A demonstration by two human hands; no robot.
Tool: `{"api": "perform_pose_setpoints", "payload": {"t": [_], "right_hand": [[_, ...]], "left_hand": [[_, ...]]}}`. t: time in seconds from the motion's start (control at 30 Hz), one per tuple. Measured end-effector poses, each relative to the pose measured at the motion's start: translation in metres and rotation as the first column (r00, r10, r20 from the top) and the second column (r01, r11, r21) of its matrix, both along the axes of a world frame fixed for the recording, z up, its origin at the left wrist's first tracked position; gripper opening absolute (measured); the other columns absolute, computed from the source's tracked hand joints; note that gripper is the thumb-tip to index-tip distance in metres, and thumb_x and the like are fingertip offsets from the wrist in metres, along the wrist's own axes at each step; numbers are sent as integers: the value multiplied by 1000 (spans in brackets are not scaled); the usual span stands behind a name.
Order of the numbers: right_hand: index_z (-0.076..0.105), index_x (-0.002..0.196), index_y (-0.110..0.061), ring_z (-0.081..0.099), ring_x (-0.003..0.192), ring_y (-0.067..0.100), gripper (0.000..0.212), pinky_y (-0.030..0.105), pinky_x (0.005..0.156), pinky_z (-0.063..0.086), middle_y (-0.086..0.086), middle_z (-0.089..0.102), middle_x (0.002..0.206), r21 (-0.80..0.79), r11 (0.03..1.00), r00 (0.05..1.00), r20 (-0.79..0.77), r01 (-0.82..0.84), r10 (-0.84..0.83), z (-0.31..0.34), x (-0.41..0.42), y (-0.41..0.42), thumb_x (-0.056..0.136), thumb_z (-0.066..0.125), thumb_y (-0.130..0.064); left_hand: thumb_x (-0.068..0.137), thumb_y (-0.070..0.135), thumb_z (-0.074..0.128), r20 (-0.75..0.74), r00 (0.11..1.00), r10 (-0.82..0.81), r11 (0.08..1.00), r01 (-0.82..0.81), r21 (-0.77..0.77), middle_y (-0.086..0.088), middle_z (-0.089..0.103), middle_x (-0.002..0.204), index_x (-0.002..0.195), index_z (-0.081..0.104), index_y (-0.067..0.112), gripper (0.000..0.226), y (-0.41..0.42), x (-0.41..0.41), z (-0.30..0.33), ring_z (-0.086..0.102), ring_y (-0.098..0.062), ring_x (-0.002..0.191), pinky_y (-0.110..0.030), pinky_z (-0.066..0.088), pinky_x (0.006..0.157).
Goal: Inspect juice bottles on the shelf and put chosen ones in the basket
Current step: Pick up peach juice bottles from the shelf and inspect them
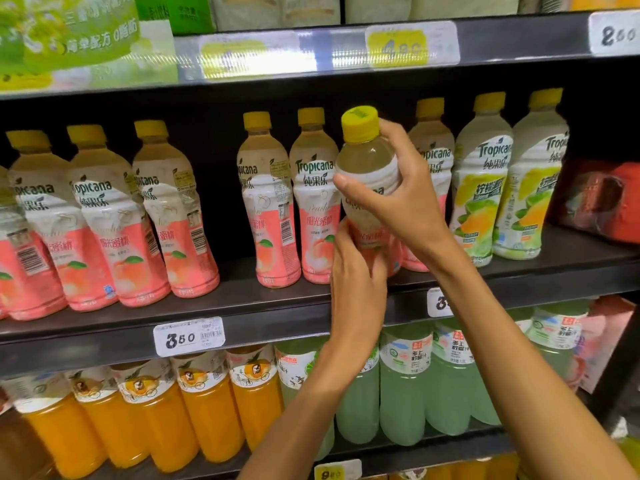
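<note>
Gripping a peach Tropicana bottle (pixel 367 188) in front of the shelf (pixel 242 306), the right hand (pixel 398 199) wraps its shoulder, the left hand (pixel 356 271) its base; a tag (pixel 188 336) below reads 350.

The held bottle (pixel 367 174) is clear glossy plastic with a ribbed yellow plastic cap (pixel 360 124); the shelf (pixel 277 303) looks matt black metal.

Black middle shelf (pixel 242 299): peach juice bottles (pixel 145 216) left of lemon juice bottles (pixel 481 188); red pack (pixel 602 199) right of them.
</note>
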State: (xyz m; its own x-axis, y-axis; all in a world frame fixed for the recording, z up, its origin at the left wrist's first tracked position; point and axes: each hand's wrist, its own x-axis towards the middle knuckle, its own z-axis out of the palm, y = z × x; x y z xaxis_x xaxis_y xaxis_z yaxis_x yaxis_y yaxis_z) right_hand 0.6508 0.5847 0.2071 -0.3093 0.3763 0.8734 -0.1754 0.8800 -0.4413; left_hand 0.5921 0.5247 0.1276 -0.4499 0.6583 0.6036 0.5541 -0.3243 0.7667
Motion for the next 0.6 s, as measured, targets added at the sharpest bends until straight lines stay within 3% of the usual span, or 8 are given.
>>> {"api": "perform_pose_setpoints", "payload": {"t": [0.1, 0.2, 0.3, 0.37, 0.43, 0.53, 0.6], "right_hand": [[54, 121, -6, 58, 108, 6, 42, 23, 94, 45, -3, 60, 113, 45, 997, 997, -44, -59, 61, 3, 4, -7, 84, 74, -14], [55, 112, -14, 64, 95, 12, 35, 28, 84, 52, 1, 64, 103, -84, 976, 971, -147, -201, 188, 6, 12, -17, 82, 71, -23], [59, 107, -17, 66, 90, 22, 28, 36, 81, 55, 7, 68, 99, -290, 846, 883, -290, -448, 368, 7, 18, -27, 82, 70, -23], [59, 108, -14, 65, 90, 23, 24, 35, 81, 55, 6, 68, 96, -382, 775, 859, -316, -504, 402, 8, 18, -32, 86, 63, -25], [56, 112, -8, 63, 90, 21, 33, 34, 80, 54, 7, 64, 95, -454, 692, 827, -309, -561, 469, 7, 18, -35, 93, 49, -35], [57, 107, -5, 62, 87, 16, 50, 29, 76, 51, 5, 64, 92, -528, 581, 779, -321, -620, 539, 2, 17, -34, 101, 26, -44], [61, 103, -8, 62, 87, 20, 55, 31, 77, 52, 7, 65, 93, -575, 473, 729, -375, -667, 572, -4, 15, -34, 99, 26, -50]], "left_hand": [[93, 19, 57, 17, 1000, -4, 999, 4, 37, -2, 48, 134, 138, 33, 16, 51, -6, 0, -2, 47, -14, 121, -39, 43, 101], [87, 45, 58, -47, 999, -13, 999, 15, 37, 4, 46, 133, 135, 34, 24, 57, -17, -6, -5, 45, -14, 123, -40, 42, 102], [77, 63, 53, -29, 994, -101, 994, 102, 39, 12, 59, 120, 124, 40, 39, 54, -32, -12, -4, 57, -3, 110, -30, 49, 92], [76, 61, 57, 32, 985, -169, 983, 166, 82, 18, 66, 105, 113, 45, 48, 40, -44, -13, -4, 63, 3, 96, -20, 52, 80], [79, 55, 58, 99, 960, -262, 962, 251, 105, 24, 68, 102, 111, 51, 50, 34, -55, -14, -6, 65, 4, 94, -14, 51, 76], [79, 52, 57, 279, 855, -437, 899, 424, 109, 7, 72, 102, 112, 61, 31, 40, -70, -19, -16, 70, -11, 90, -20, 55, 70], [75, 58, 61, 383, 769, -511, 846, 529, 66, -9, 72, 95, 102, 67, 29, 40, -79, -22, -22, 71, -21, 80, -30, 56, 67]]}}
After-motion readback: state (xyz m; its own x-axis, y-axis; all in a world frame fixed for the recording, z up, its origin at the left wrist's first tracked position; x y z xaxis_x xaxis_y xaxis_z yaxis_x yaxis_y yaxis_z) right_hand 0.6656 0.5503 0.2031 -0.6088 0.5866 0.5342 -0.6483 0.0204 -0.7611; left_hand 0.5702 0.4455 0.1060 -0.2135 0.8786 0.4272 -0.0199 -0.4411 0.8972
